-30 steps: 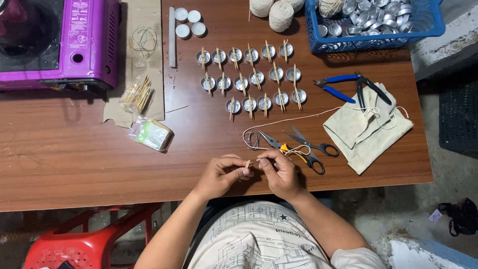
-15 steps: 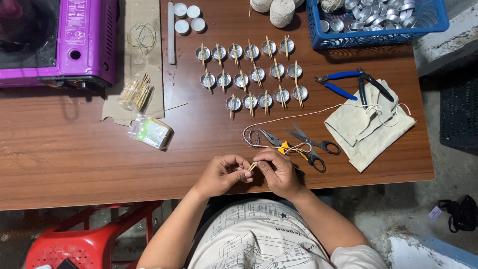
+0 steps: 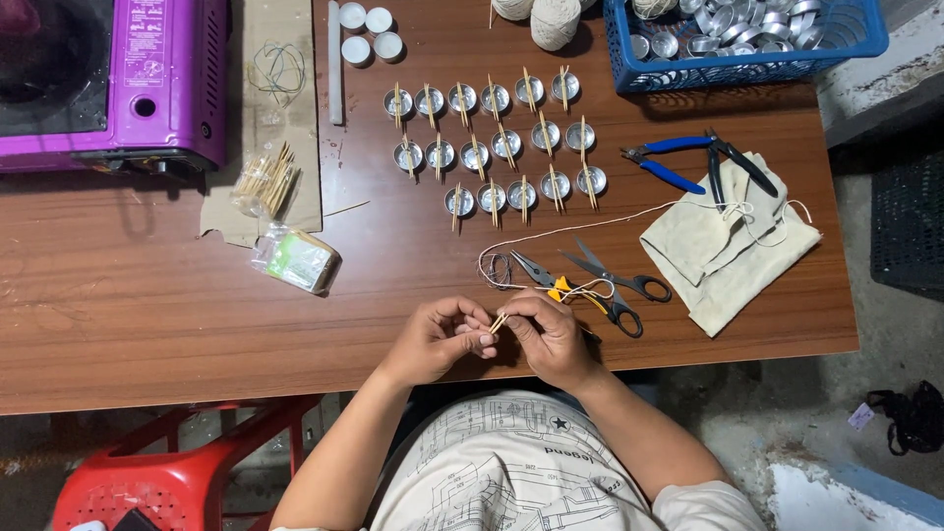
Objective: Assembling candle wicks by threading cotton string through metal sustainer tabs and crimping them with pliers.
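At the near edge of the table (image 3: 147,315), the left hand (image 3: 438,339) and the right hand (image 3: 551,334) meet, fingertips pinched together on a small wooden stick (image 3: 499,323) that sits between them just above the tabletop. Both hands are curled tight around it; a thin white string (image 3: 590,228) seems to run toward the same spot, though how it joins the stick is too small to tell.

Just beyond the right hand lie yellow-handled pliers (image 3: 551,280) and black-handled scissors (image 3: 619,280), crossing the string's loops. To the right, a beige cloth (image 3: 718,256) rests with blue-handled pliers (image 3: 678,162) at its far edge. To the left sit a small plastic packet (image 3: 300,261) and a bundle of wooden sticks (image 3: 265,182) on a piece of cardboard (image 3: 295,118).

Farther out, three rows of small metal cups (image 3: 492,147) stand in the middle of the table, each with a stick laid across it. At the far side are a purple stove (image 3: 162,79), three white tealights (image 3: 369,34), balls of twine (image 3: 551,20) and a blue basket (image 3: 747,67) of empty metal cups.
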